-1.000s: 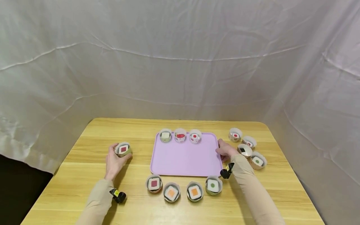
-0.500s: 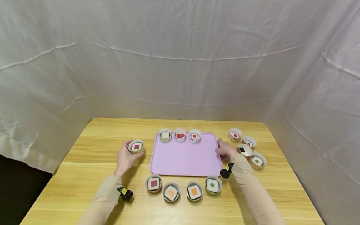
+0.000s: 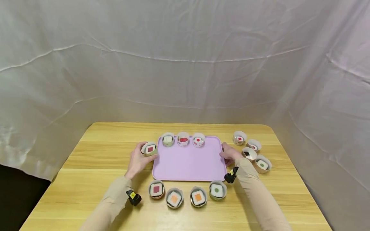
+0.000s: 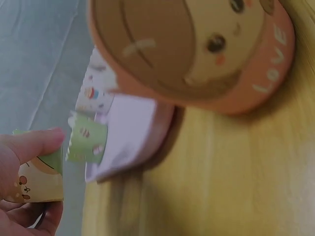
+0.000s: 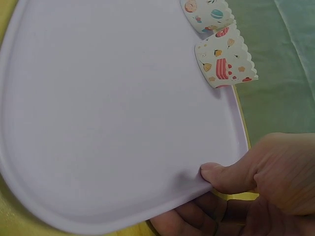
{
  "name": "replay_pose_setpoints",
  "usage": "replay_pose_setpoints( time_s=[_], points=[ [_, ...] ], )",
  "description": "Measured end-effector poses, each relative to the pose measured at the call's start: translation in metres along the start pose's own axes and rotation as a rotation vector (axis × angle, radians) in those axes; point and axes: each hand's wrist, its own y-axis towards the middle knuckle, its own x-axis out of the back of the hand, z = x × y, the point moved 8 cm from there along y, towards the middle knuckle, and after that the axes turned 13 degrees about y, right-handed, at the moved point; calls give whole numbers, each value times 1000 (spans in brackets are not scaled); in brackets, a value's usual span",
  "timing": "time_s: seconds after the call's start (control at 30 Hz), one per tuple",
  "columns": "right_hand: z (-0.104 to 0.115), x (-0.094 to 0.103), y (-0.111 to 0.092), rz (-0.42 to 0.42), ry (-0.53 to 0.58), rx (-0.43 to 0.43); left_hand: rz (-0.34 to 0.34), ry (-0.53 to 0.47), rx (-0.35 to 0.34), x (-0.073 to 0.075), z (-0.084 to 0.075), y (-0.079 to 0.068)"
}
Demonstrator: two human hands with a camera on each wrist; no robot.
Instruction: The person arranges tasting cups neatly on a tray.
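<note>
My left hand (image 3: pixel 138 162) holds a green paper baking cup (image 3: pixel 153 153) between thumb and fingers, just off the left edge of the lilac tray (image 3: pixel 189 163). A white square sushi-like piece with a dark red centre (image 3: pixel 150 149) lies in that cup. In the left wrist view an animal face shows on the cup's side (image 4: pixel 42 182). My right hand (image 3: pixel 230 154) grips the tray's right rim, its thumb (image 5: pixel 221 177) on top and fingers curled beneath. Along the tray's far edge stand a green cup (image 3: pixel 168 143) and two white patterned cups, each with a piece inside.
Several filled cups line the table in front of the tray, including one with a green-centred piece (image 3: pixel 217 191) and one with a dark red centre (image 3: pixel 156 190). More cups (image 3: pixel 249 154) cluster right of my right hand. Pale curtains (image 3: pixel 185 64) enclose the table.
My left hand has carried the green cup rightward from the left part of the table to beside the tray. My right hand keeps its grip on the tray's rim.
</note>
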Motion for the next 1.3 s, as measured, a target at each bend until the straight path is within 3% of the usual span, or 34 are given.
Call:
replay_pose_setpoints(
  time_s=[0.23,0.63,0.93,1.13,1.3],
  points=[
    [1,0,0,-7,-20,-9,74,-32,-75,-12,-24,4],
    [0,-2,0,5,4,25,163,13,-166,-29,-61,8],
    [-2,0,-2,5,1,23,157,75,-342,-42,-96,11],
    [-3,1,-3,0,-11,24,149,152,-397,-51,-113,14],
    [-5,3,-1,-17,-43,18,162,140,-433,-60,-126,16]
  ],
)
